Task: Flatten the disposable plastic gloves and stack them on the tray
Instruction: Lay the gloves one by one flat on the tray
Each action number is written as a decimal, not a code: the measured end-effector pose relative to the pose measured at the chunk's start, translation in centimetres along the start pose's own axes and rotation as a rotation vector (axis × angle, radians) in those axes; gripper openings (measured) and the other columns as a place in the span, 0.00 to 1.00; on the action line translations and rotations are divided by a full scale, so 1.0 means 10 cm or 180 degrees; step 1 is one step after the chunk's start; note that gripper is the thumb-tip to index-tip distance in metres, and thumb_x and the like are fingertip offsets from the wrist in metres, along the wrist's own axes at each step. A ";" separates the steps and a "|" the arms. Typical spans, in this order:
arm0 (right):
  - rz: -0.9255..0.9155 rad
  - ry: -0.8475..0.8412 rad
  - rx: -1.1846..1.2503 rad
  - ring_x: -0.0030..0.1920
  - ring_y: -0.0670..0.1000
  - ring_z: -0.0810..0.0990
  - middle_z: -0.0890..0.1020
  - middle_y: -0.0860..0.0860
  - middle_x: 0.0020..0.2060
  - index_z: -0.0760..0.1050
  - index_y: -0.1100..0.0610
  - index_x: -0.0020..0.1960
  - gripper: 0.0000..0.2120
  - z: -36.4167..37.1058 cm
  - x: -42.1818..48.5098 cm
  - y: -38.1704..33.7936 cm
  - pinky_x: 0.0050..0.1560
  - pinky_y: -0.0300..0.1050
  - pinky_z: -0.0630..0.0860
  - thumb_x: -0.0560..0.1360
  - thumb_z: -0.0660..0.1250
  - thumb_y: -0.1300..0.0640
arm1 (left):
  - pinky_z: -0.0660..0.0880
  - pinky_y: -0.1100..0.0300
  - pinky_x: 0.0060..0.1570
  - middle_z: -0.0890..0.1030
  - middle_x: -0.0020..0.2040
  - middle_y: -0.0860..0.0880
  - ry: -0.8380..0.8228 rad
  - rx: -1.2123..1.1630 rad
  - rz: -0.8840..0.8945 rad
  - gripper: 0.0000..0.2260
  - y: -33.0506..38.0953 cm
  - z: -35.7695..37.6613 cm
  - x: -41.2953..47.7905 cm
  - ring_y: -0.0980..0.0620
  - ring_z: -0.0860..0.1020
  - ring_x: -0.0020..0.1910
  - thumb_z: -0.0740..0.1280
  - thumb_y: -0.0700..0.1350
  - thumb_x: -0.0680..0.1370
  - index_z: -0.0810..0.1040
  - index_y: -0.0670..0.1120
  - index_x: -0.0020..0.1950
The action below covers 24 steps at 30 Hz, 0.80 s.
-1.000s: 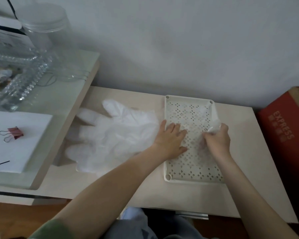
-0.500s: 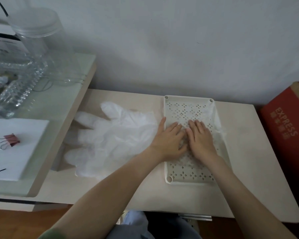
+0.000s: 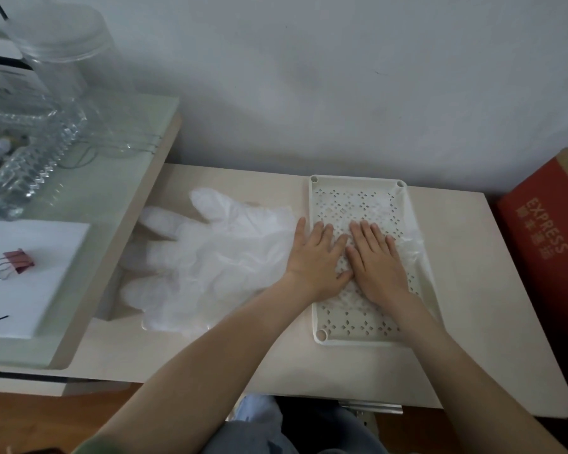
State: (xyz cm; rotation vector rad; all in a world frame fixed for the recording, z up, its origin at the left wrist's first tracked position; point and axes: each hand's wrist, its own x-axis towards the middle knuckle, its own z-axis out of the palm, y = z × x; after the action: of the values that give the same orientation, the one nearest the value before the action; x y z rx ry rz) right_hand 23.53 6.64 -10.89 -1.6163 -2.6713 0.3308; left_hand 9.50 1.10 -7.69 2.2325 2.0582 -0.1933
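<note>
Pressing left hand (image 3: 315, 260) and right hand (image 3: 379, 262), fingers straight and gripping nothing, onto the glove (image 3: 410, 253) in the tray (image 3: 358, 180) to smooth it flat

Tray (image 3: 358, 181) set on table (image 3: 479, 306), right of centre. Glove pile (image 3: 217, 257) laid just left of tray. Left hand (image 3: 315, 257), right hand (image 3: 378, 262) pressed flat side by side on glove (image 3: 411, 253) in tray. Box (image 3: 551, 244) located right of table.

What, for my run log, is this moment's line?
left hand, right hand: pressing glove | glove: on tray | spare gloves: beside tray
</note>
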 end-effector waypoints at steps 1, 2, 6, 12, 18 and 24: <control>-0.0030 0.0028 0.0055 0.77 0.46 0.39 0.44 0.48 0.78 0.39 0.50 0.78 0.33 0.00 0.00 0.01 0.73 0.43 0.33 0.76 0.30 0.40 | 0.33 0.38 0.71 0.49 0.79 0.43 -0.0059 0.0063 -0.0008 0.33 0.00 -0.01 0.01 0.43 0.46 0.78 0.46 0.64 0.79 0.46 0.49 0.79; -0.0020 0.0053 0.0137 0.77 0.46 0.40 0.45 0.48 0.78 0.40 0.51 0.78 0.33 0.00 -0.01 0.02 0.74 0.43 0.35 0.76 0.30 0.40 | 0.33 0.38 0.71 0.49 0.79 0.43 -0.0108 0.0123 -0.0015 0.33 0.00 -0.02 0.01 0.43 0.45 0.78 0.45 0.65 0.79 0.46 0.49 0.79; 0.0447 0.0128 0.0245 0.78 0.49 0.43 0.47 0.51 0.79 0.43 0.54 0.79 0.27 -0.04 0.02 0.16 0.76 0.47 0.39 0.83 0.41 0.47 | 0.33 0.38 0.70 0.46 0.79 0.42 -0.0225 0.0186 -0.0026 0.34 -0.01 -0.02 0.00 0.42 0.44 0.77 0.44 0.66 0.79 0.42 0.49 0.79; 0.0533 0.0093 0.0335 0.78 0.49 0.42 0.46 0.53 0.79 0.43 0.57 0.79 0.28 -0.06 0.04 0.20 0.76 0.45 0.39 0.83 0.42 0.47 | 0.33 0.38 0.70 0.45 0.79 0.42 -0.0259 0.0160 -0.0107 0.34 0.01 -0.01 -0.03 0.42 0.44 0.77 0.43 0.66 0.79 0.41 0.49 0.79; 0.0429 0.0078 0.0320 0.78 0.49 0.41 0.46 0.53 0.79 0.44 0.57 0.79 0.27 -0.10 0.06 0.16 0.76 0.44 0.37 0.83 0.43 0.48 | 0.35 0.37 0.71 0.49 0.79 0.42 -0.0163 0.0080 -0.0118 0.34 -0.02 0.01 -0.04 0.43 0.47 0.77 0.45 0.66 0.79 0.43 0.48 0.79; 0.0192 0.0541 0.0333 0.78 0.53 0.50 0.57 0.57 0.77 0.55 0.61 0.77 0.24 -0.28 0.00 0.00 0.77 0.49 0.44 0.83 0.49 0.53 | 0.34 0.41 0.71 0.45 0.79 0.44 0.0374 -0.0777 -0.0145 0.31 -0.09 -0.11 -0.14 0.46 0.43 0.78 0.40 0.61 0.80 0.49 0.46 0.79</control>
State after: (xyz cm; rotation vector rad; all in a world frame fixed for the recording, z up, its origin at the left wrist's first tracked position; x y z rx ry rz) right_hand 23.87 7.17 -8.14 -1.6184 -2.4437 0.3127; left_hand 8.55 -0.08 -6.40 2.0971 2.0624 0.1813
